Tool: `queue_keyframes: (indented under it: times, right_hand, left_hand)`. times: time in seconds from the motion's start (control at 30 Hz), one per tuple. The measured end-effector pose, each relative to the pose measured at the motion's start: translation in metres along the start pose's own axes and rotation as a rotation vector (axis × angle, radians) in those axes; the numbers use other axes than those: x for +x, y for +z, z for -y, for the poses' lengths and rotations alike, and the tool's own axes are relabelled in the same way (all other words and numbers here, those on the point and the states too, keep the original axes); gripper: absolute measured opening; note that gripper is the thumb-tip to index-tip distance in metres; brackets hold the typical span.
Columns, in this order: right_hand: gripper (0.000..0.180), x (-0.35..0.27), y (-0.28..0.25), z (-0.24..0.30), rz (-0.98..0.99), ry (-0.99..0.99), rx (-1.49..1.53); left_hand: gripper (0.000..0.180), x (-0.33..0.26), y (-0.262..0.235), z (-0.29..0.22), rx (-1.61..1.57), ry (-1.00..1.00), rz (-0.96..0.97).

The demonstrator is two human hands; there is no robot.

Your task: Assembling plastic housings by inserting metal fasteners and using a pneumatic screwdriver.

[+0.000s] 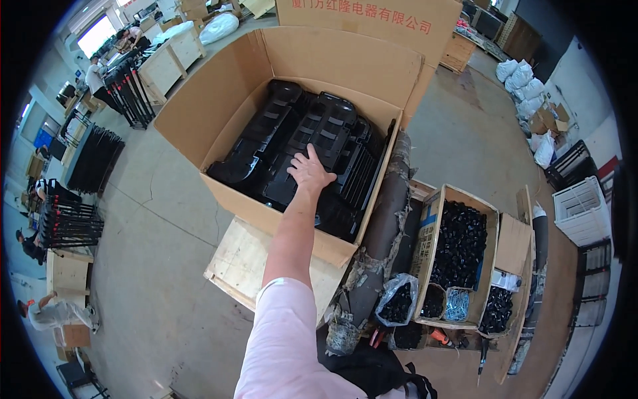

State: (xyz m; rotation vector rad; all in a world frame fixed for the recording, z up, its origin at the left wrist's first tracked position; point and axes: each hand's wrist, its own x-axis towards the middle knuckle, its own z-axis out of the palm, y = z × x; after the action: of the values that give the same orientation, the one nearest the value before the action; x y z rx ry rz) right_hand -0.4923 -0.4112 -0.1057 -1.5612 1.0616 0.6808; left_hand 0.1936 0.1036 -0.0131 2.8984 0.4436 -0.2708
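The left hand (311, 173) is spread wide, palm down, thumb out to the right, with nothing clasped in it. It reaches over the black plastic parts (266, 130), near the middle of the pile; whether the fingertips press on them or hang just above, I cannot tell. The right hand is out of view, so I cannot tell its grip.

The parts lie inside a large open cardboard box (332, 53), packed close together and slanting across it. They are long, moulded and slightly shiny, with rounded ends, raised ribs, and rectangular recesses on the upper ones; toward the right wall a row of thin parallel slats shows. The box's brown walls rise well above the parts at the back, and a tall flap with red printing stands up behind. It sits on a pale wooden crate (239, 259).

To the right runs a thick, dark roll (385, 213) with a torn, ragged covering. Beyond it, a divided tray (426, 243) holds a heap of small black pieces (458, 233) in its largest section, with silvery-blue fasteners (457, 306) in a smaller one. Just beside the tray, a clear plastic bag (413, 292) holds more black pieces. Farther off stand a white crate (581, 206) and white sacks (522, 80).
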Motion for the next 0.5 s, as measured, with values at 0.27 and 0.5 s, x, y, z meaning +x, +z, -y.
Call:
queue_keyframes:
  times: [0.27,0.5]
  right_hand:
    - [0.012,0.008,0.038,0.013,0.003,0.032,0.086]
    - [0.013,0.000,0.062,0.021,-0.029,0.082,0.195]
  left_hand:
    - [0.105,-0.011,-0.008,0.002,-0.075,0.055,-0.181]
    - [0.094,0.020,-0.075,0.051,-0.058,0.102,-0.472]
